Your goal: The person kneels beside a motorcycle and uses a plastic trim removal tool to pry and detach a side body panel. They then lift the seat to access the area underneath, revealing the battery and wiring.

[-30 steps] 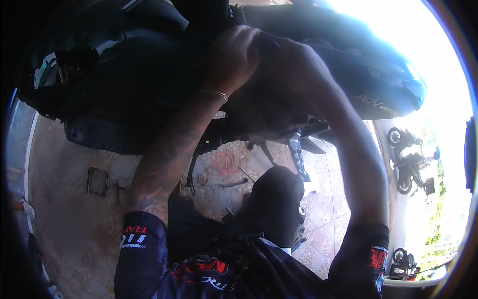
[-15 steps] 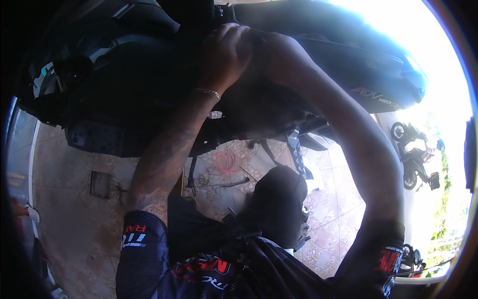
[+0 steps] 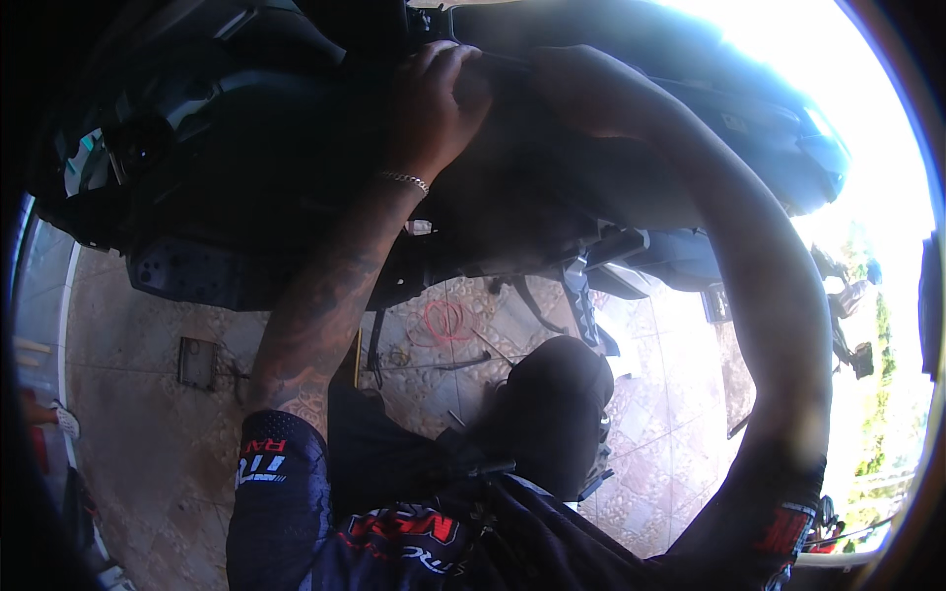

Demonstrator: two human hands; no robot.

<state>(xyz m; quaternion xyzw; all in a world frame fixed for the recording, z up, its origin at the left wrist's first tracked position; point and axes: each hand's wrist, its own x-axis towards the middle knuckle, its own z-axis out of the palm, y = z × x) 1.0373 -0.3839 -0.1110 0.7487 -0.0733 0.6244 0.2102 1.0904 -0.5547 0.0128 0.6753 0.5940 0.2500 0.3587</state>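
The dark body of a scooter (image 3: 296, 148) spans the upper part of the view, its middle deep in shadow. My left hand (image 3: 443, 98), with a chain bracelet at the wrist, has its fingers curled over the upper edge of the scooter's body panel, below the seat area. Just to its right, my right hand (image 3: 586, 89) is bent inward against the same panel edge. Its fingers look closed, but shadow and the back of the hand hide them and whatever they hold.
On the tiled floor (image 3: 128, 394) lie a coil of red cord (image 3: 443, 321), a dark rectangular frame (image 3: 198, 363) and dark cables. My bent knee (image 3: 562, 379) is under the scooter's side. A parked motorbike (image 3: 849, 305) stands at the right; another person's foot (image 3: 66, 421) shows at far left.
My right hand has shifted right, away from my left hand, and its elbow has swung outward. My left hand has stayed nearly in place on the panel edge.
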